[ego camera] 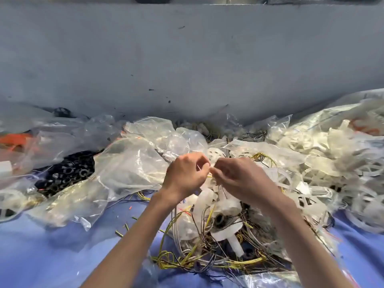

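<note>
My left hand (186,175) and my right hand (239,177) meet fingertip to fingertip above a heap of parts. Between them both pinch a thin yellowish wire (210,173), which is mostly hidden by the fingers. Thin wire ends hang down below my right hand. Beneath the hands lies a white plastic spool-like part (227,221) with a dark hole and a short stem. Around it spreads a tangle of yellow, white and black wires (199,256).
Clear plastic bags (128,165) are piled at left and behind, one over black rings (68,173). White plastic wheels and rings (332,169) heap up at right. A grey wall (187,59) closes the back. The blue table cloth (52,252) shows at front left, with short wire offcuts.
</note>
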`<state>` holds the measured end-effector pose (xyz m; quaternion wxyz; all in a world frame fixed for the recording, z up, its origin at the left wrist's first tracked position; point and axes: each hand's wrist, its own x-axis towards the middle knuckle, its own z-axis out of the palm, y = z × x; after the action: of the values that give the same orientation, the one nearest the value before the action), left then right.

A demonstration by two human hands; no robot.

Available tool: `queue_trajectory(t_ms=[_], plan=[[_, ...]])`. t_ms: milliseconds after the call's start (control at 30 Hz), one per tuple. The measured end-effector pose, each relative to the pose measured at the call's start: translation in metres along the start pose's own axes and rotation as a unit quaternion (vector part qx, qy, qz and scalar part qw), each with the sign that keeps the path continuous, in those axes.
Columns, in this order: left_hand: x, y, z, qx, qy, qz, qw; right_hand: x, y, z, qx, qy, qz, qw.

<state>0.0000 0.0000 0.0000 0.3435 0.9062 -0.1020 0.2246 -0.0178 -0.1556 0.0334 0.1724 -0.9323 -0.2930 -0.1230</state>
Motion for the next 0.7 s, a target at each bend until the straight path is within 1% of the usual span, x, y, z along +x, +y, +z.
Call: queue_trajectory(t_ms=[33,100,167,200,233,300,367,467,567,633,667,700], plan=[[0.005,-0.004,-0.001,0.026,0.01,-0.009,1.0,0.007,0.002,0.005,0.016,0.009,0.027,0.999],[0.014,-0.016,-0.003,0.124,0.038,-0.021,0.991,0.014,0.007,0.014,-0.014,0.018,0.06,0.998],[0.02,-0.034,-0.009,0.245,0.061,-0.077,0.964,0.017,0.012,0.026,-0.015,0.001,0.069,0.997],[0.02,-0.042,-0.011,0.287,0.051,-0.12,0.949,0.016,0.014,0.032,-0.006,-0.007,0.071,0.997],[0.021,-0.05,-0.012,0.308,0.025,-0.167,0.936,0.015,0.018,0.037,-0.001,-0.012,0.069,0.998],[0.02,-0.065,-0.013,0.3,-0.042,-0.238,0.923,0.015,0.024,0.043,0.002,-0.017,0.066,0.998],[0.017,-0.074,-0.013,0.267,-0.079,-0.271,0.921,0.017,0.026,0.047,-0.001,-0.028,0.064,0.998],[0.015,-0.081,-0.014,0.254,-0.089,-0.254,0.929,0.018,0.029,0.05,0.004,-0.035,0.06,0.998],[0.018,-0.075,-0.024,0.229,-0.034,-0.206,0.951,0.016,0.03,0.049,0.009,-0.042,0.05,0.998],[0.02,-0.063,-0.032,0.178,0.012,-0.145,0.973,0.015,0.03,0.051,0.022,-0.046,0.042,0.998],[0.018,-0.055,-0.037,0.141,0.012,-0.102,0.985,0.015,0.03,0.05,0.037,-0.054,0.044,0.997],[0.014,-0.047,-0.042,0.096,-0.014,-0.057,0.994,0.015,0.03,0.047,0.058,-0.066,0.052,0.995]])
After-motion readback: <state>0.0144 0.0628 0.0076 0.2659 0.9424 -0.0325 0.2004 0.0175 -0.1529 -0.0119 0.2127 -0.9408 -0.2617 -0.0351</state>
